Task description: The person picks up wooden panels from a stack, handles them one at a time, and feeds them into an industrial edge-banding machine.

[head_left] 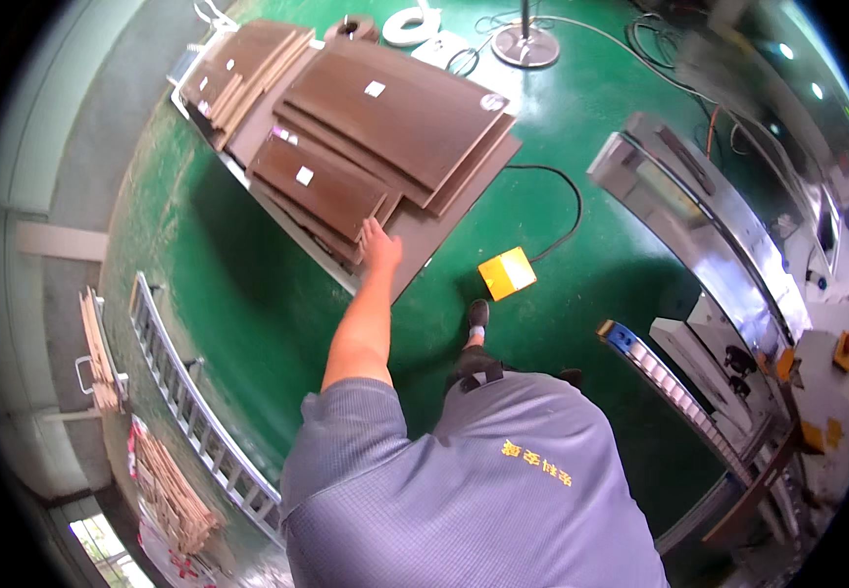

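My left arm reaches forward, and my left hand (379, 247) is at the near corner of a stack of small brown panels (331, 191). Its fingers are stretched out, with the fingertips at the panel edges; they do not close round anything. A white label lies on the top panel of that stack. Right behind it, larger brown panels (395, 108) are piled slightly out of line. Both stacks rest on a brown base board (474, 191) on a low platform. My right hand is out of sight.
A yellow box (507, 273) with a black cable sits on the green floor by my foot. On the right stands a metal machine (709, 235) with a roller rail (655, 367). A roller conveyor (199, 402) runs at left. More brown panels (248, 64) lie farther back.
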`<state>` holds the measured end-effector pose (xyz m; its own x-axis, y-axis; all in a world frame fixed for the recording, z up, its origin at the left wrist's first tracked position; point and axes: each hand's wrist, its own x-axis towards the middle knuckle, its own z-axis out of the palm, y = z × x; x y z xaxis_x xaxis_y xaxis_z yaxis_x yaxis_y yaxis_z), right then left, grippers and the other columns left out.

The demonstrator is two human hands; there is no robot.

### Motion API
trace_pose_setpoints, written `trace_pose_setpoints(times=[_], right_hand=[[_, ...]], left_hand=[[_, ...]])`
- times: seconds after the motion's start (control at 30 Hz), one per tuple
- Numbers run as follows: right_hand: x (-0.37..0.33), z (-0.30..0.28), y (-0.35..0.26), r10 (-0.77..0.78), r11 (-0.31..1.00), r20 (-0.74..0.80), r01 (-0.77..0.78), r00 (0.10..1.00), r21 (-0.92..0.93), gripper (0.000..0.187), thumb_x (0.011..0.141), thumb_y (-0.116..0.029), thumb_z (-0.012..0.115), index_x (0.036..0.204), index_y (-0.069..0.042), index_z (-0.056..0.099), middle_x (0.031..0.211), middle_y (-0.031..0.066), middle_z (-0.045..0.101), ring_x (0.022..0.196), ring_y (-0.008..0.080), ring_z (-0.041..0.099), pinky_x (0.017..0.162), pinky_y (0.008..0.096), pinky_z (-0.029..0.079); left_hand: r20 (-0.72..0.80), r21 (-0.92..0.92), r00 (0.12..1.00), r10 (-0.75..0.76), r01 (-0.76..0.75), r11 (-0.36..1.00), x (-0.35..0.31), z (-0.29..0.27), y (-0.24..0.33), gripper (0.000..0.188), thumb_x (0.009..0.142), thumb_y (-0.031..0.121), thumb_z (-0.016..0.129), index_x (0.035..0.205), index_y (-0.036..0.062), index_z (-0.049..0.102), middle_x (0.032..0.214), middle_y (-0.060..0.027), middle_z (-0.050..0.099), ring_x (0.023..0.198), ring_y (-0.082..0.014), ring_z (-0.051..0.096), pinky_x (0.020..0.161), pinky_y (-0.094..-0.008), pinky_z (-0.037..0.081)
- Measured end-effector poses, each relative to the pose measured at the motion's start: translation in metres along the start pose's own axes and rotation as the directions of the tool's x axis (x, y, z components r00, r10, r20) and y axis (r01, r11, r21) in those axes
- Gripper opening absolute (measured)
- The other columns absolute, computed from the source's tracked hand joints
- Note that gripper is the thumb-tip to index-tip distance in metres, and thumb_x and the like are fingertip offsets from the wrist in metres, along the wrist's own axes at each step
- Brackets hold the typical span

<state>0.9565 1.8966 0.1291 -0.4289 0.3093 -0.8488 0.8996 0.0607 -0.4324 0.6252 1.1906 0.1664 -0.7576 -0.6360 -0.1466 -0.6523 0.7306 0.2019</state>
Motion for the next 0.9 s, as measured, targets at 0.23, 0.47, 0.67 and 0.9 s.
trace_pose_setpoints(times=[0.23,0.47,0.67,0.9], right_hand=[[-0.057,0.106,-0.149,-0.211,0.948,0.123,0.233,0.970,-0.214,0.036,0.097,-0.029,0.052,0.113,0.002,0.061,0.101,0.0121,0.069,0.083,0.0175,0.065,0.071,0.0280,0.050],[-0.027,0.159,-0.193,-0.281,0.877,0.232,0.347,0.931,-0.332,0.036,0.092,-0.028,0.060,0.110,0.003,0.066,0.099,0.0101,0.070,0.089,0.0166,0.065,0.081,0.0277,0.050],[-0.034,0.223,-0.245,-0.395,0.723,0.295,0.493,0.870,-0.485,0.032,0.089,-0.024,0.062,0.107,0.002,0.067,0.091,0.0095,0.070,0.085,0.0153,0.064,0.076,0.0294,0.051],[-0.097,0.345,-0.365,-0.387,0.829,0.610,0.550,0.692,-0.098,0.055,0.091,-0.028,0.063,0.132,0.004,0.047,0.121,0.0128,0.061,0.103,0.0160,0.058,0.090,0.0299,0.046]], left_hand=[[0.105,0.139,0.988,0.113,-0.127,0.982,0.012,0.010,-0.064,0.089,0.082,0.036,0.066,0.149,0.0015,0.020,0.158,-0.0155,0.016,0.146,-0.0289,0.017,0.117,-0.0438,0.018],[0.059,-0.127,0.981,0.186,-0.178,0.976,-0.066,-0.002,-0.067,0.083,0.080,0.028,0.070,0.145,-0.0015,0.027,0.153,-0.0169,0.024,0.141,-0.0318,0.025,0.116,-0.0468,0.021],[0.500,-0.864,0.733,-0.461,0.457,-0.212,-0.050,0.063,-0.109,0.049,0.084,0.024,0.073,0.118,-0.0032,0.051,0.108,-0.0154,0.060,0.100,-0.0288,0.059,0.089,-0.0406,0.047],[0.621,-0.637,0.747,0.240,0.658,-0.401,-0.071,-0.002,-0.033,0.017,0.089,0.022,0.068,0.098,0.0082,0.063,0.087,-0.0020,0.065,0.075,-0.0164,0.063,0.070,-0.0323,0.053]])
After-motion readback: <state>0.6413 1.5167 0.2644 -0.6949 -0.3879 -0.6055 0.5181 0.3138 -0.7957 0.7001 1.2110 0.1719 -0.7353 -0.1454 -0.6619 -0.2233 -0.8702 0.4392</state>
